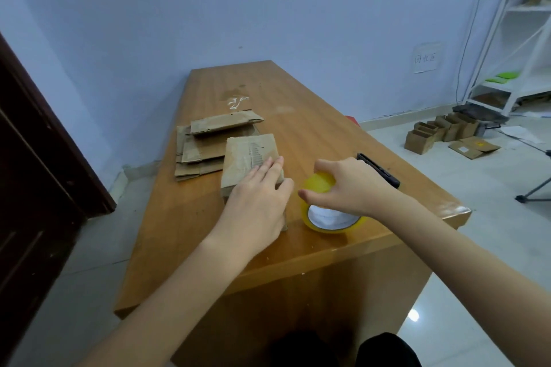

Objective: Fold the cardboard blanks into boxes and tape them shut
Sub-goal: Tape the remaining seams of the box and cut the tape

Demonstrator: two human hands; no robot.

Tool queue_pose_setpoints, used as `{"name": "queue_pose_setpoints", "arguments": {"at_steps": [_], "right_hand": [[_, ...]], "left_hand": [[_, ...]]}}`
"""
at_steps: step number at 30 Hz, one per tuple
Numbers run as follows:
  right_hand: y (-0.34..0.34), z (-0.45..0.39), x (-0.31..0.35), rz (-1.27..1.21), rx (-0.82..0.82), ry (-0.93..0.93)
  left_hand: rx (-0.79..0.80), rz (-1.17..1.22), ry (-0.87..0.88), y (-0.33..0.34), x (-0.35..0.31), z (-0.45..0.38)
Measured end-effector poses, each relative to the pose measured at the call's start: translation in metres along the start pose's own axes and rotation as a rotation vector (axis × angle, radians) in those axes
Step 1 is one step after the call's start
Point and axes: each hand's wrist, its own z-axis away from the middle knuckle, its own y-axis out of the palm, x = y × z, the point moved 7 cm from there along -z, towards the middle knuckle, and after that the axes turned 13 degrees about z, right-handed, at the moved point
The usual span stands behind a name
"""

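I judge the folded brown cardboard box, near the table's front edge with its long axis running away from me, pinned under my flat, open left hand, while just right my right hand's fingers clasp the yellow tape roll.

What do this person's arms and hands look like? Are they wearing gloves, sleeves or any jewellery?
Both arms are bare from wrist to the picture's lower edge: no sleeves show. The left hand and right hand wear no gloves, and no rings, watch or bracelet are visible. Nails look short and unpainted, though they are small here.
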Motion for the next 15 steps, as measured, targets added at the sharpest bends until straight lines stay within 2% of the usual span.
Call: {"name": "queue_pose_setpoints", "arguments": {"at_steps": [5, 10, 15], "right_hand": [[0.002, -0.004, 0.006, 0.055, 0.125, -0.058], [0.007, -0.005, 0.011, 0.107, 0.269, -0.096], [0.004, -0.004, 0.014, 0.081, 0.312, -0.141]], "left_hand": [[0.089, -0.091, -0.018, 0.000, 0.001, -0.002], [0.099, -0.195, -0.009, -0.001, -0.004, -0.010], [0.167, -0.316, 0.017, 0.009, -0.004, -0.010]]}}
